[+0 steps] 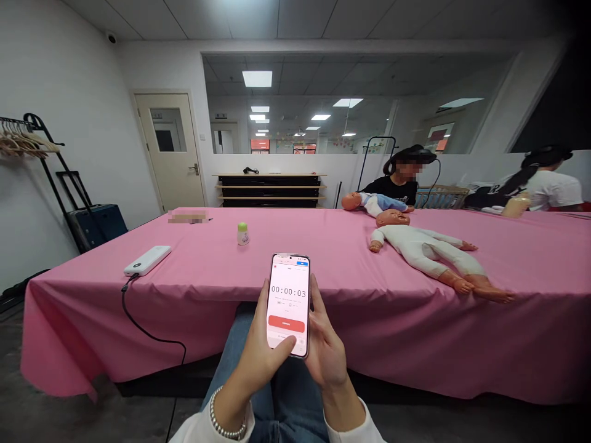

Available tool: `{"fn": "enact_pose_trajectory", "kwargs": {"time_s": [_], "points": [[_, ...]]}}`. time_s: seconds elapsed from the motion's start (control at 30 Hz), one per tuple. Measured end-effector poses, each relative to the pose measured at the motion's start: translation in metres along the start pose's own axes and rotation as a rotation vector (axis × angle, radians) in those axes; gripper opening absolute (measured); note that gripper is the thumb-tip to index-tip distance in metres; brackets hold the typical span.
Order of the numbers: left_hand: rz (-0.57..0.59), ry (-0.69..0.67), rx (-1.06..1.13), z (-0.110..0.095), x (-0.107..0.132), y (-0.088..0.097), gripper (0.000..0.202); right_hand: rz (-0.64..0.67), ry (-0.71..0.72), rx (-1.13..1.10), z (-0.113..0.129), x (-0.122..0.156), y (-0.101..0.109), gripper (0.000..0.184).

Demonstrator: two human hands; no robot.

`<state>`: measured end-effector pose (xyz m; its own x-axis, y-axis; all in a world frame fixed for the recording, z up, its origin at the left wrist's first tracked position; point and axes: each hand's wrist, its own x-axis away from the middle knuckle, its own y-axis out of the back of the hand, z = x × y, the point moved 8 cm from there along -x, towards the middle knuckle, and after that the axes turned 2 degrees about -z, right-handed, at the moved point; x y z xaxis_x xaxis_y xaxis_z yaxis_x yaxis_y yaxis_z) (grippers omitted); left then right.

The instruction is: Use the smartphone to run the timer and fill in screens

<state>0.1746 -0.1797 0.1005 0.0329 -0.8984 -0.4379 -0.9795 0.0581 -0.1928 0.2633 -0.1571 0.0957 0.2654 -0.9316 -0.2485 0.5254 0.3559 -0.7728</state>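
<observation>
A smartphone (287,307) is held upright in front of me, above my lap, its screen showing a timer at 00:00:03 and a red button. My left hand (260,338) grips its left side, the thumb lying over the lower part of the screen. Along the right edge, my right hand (327,344) is wrapped round the phone from behind, so some of its fingers are hidden. Beyond the phone, a small bottle with a green cap (242,234) stands on the pink tablecloth (207,258).
A white power bank (148,260) with a black cable lies at the table's left. To the right lie a baby doll in white (415,243) and another doll in blue (376,203). Two people (401,178) are at the far right. A suitcase (98,226) stands left.
</observation>
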Motion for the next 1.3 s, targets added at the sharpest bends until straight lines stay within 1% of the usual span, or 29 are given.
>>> {"fn": "enact_pose_trajectory", "kwargs": {"time_s": [0.1,0.17,0.23,0.37,0.57,0.77,0.93,1.03,1.13,1.3], "points": [[0.070,-0.049,0.026,-0.002,0.000,-0.001,0.090,0.013,0.021,-0.002,0.004,-0.001,0.001,0.051],[0.100,-0.039,0.118,-0.001,-0.001,-0.002,0.091,0.014,0.035,0.004,0.007,-0.001,0.001,0.048],[0.122,-0.001,0.220,0.000,-0.001,-0.003,0.092,0.010,0.040,0.016,0.009,-0.001,-0.001,0.046],[0.121,0.077,0.336,-0.001,0.000,-0.005,0.090,-0.001,0.057,0.048,0.011,-0.001,-0.001,0.045],[0.100,0.095,0.338,-0.004,0.000,-0.004,0.090,-0.006,0.062,0.043,0.010,-0.001,-0.001,0.042],[0.104,0.098,0.376,-0.006,-0.001,-0.006,0.091,-0.036,0.049,0.034,0.009,-0.002,0.003,0.048],[0.122,0.123,0.412,-0.007,-0.001,-0.007,0.091,-0.077,0.025,0.084,0.009,-0.001,0.001,0.066],[0.128,0.117,0.402,-0.007,-0.001,-0.007,0.090,-0.105,0.026,0.115,0.010,0.001,0.000,0.072],[0.123,0.113,0.387,-0.005,-0.002,-0.006,0.090,-0.108,0.025,0.126,0.011,0.001,-0.002,0.074],[0.111,0.110,0.404,-0.004,-0.002,-0.005,0.091,-0.090,0.022,0.101,0.010,0.000,-0.001,0.071]]}}
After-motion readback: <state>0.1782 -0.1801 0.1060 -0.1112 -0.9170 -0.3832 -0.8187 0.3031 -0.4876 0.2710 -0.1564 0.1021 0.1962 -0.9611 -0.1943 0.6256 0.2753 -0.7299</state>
